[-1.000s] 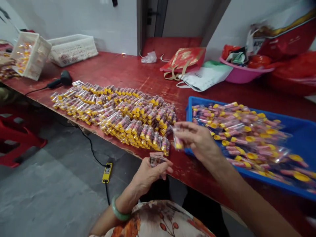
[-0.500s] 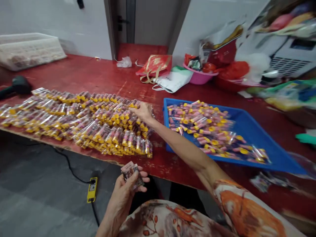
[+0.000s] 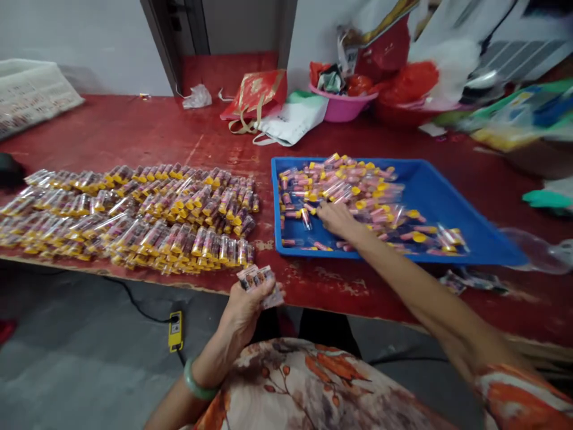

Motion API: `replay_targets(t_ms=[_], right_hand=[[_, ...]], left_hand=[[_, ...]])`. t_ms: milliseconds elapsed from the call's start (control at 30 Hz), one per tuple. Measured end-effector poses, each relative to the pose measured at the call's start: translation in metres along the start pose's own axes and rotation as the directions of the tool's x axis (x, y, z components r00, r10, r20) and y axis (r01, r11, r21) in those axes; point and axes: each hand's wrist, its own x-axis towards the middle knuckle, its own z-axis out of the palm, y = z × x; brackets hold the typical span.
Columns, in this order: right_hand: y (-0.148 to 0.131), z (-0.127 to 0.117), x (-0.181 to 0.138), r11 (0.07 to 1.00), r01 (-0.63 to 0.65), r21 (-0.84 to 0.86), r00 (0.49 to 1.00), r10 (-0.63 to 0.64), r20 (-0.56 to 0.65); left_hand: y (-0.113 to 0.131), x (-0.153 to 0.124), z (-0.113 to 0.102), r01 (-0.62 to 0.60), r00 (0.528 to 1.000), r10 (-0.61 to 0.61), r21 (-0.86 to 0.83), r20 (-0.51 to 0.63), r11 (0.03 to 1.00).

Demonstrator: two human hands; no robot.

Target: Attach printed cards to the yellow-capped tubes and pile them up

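My left hand (image 3: pixel 244 307) is closed around a small stack of printed labels (image 3: pixel 257 279) at the near table edge. My right hand (image 3: pixel 336 218) reaches into the blue tray (image 3: pixel 452 206), fingers curled down among loose pink tubes with yellow caps (image 3: pixel 358 191); what the fingers hold, if anything, I cannot make out. To the left, several rows of wrapped yellow-capped tubes (image 3: pixel 134 215) lie side by side on the red table (image 3: pixel 147 131).
At the back stand a red gift bag (image 3: pixel 255 95), a white bag (image 3: pixel 289 122), a pink basin (image 3: pixel 340 104) and red plastic bags. A white crate (image 3: pixel 27 95) sits far left. A yellow switch on a cable (image 3: pixel 175 330) lies on the floor.
My right hand has left the laid-out rows and moved right into the blue tray. The left hand stays closed on the labels. The view has swung right.
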Motion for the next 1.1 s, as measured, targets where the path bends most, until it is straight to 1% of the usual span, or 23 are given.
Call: replay_targets(t_ms=[100, 167, 200, 233, 267, 300, 333, 367, 433, 467, 567, 667, 767, 833, 900, 967, 1000, 1033, 1100], right_hand=[[0.009, -0.004, -0.003, 0.994, -0.005, 0.107, 0.995, 0.015, -0.094], [0.010, -0.013, -0.018, 0.983, -0.018, 0.180, 0.982, 0.051, -0.181], [0.008, -0.018, -0.032, 0.961, -0.002, 0.276, 0.970, 0.069, -0.233], [0.002, -0.022, -0.048, 0.911, 0.039, 0.412, 0.956, 0.085, -0.280], [-0.007, -0.025, -0.067, 0.809, 0.101, 0.579, 0.945, 0.103, -0.310], [-0.018, -0.026, -0.087, 0.644, 0.173, 0.745, 0.944, 0.106, -0.311], [-0.031, -0.026, -0.106, 0.492, 0.198, 0.848, 0.957, 0.091, -0.276], [-0.046, -0.023, -0.123, 0.398, 0.165, 0.902, 0.979, 0.048, -0.200], [-0.074, -0.015, -0.148, 0.354, 0.127, 0.927, 0.990, 0.007, -0.138], [-0.085, -0.011, -0.154, 0.355, 0.112, 0.928, 0.993, -0.006, -0.118], [-0.101, -0.001, -0.158, 0.336, 0.086, 0.938, 0.996, -0.025, -0.082], [-0.100, 0.000, -0.155, 0.309, 0.026, 0.951, 1.000, -0.010, -0.025], [-0.094, -0.007, -0.158, 0.287, -0.048, 0.957, 0.999, 0.024, 0.043], [-0.087, -0.012, -0.165, 0.217, -0.118, 0.969, 0.992, 0.076, 0.103], [-0.078, -0.017, -0.173, 0.092, -0.164, 0.982, 0.980, 0.131, 0.151], [-0.070, -0.022, -0.184, -0.017, -0.134, 0.991, 0.982, 0.133, 0.135], [-0.067, -0.023, -0.189, -0.044, -0.096, 0.994, 0.987, 0.123, 0.101], [-0.066, -0.024, -0.195, -0.056, -0.047, 0.997, 0.992, 0.113, 0.053], [-0.068, -0.025, -0.203, -0.047, 0.052, 0.998, 0.991, 0.122, -0.046]], left_hand=[[-0.002, 0.000, 0.013, -0.049, 0.998, 0.050, 0.011, -0.027, 0.999], [-0.004, 0.000, 0.018, -0.054, 0.998, 0.054, 0.015, -0.040, 0.998], [-0.005, 0.000, 0.020, -0.055, 0.997, 0.055, 0.017, -0.045, 0.998], [-0.006, 0.001, 0.022, -0.059, 0.997, 0.059, 0.015, -0.050, 0.998], [-0.007, 0.002, 0.023, -0.067, 0.996, 0.067, 0.011, -0.054, 0.998], [-0.009, 0.003, 0.025, -0.071, 0.996, 0.071, 0.011, -0.053, 0.997], [-0.011, 0.004, 0.026, -0.069, 0.996, 0.070, 0.016, -0.047, 0.997], [-0.014, 0.005, 0.028, -0.066, 0.997, 0.067, 0.023, -0.039, 0.998], [-0.017, 0.007, 0.031, -0.054, 0.998, 0.055, 0.042, -0.018, 0.998], [-0.019, 0.008, 0.032, -0.048, 0.999, 0.048, 0.053, -0.006, 0.997], [-0.020, 0.009, 0.033, -0.029, 0.999, 0.026, 0.086, 0.038, 0.996], [-0.019, 0.011, 0.030, 0.014, 0.997, -0.024, 0.128, 0.071, 0.992], [-0.016, 0.012, 0.027, 0.019, 0.998, -0.027, 0.160, 0.052, 0.987], [-0.015, 0.013, 0.027, -0.006, 1.000, 0.003, 0.145, 0.021, 0.989], [-0.014, 0.013, 0.029, -0.029, 1.000, 0.029, 0.102, 0.000, 0.994], [-0.013, 0.014, 0.031, -0.035, 0.999, 0.037, 0.054, -0.020, 0.998], [-0.012, 0.014, 0.033, -0.030, 0.999, 0.031, 0.034, -0.036, 0.999], [-0.012, 0.014, 0.034, -0.018, 0.999, 0.019, 0.016, -0.050, 1.000], [-0.012, 0.014, 0.036, 0.016, 0.998, -0.017, -0.012, -0.063, 1.000]])
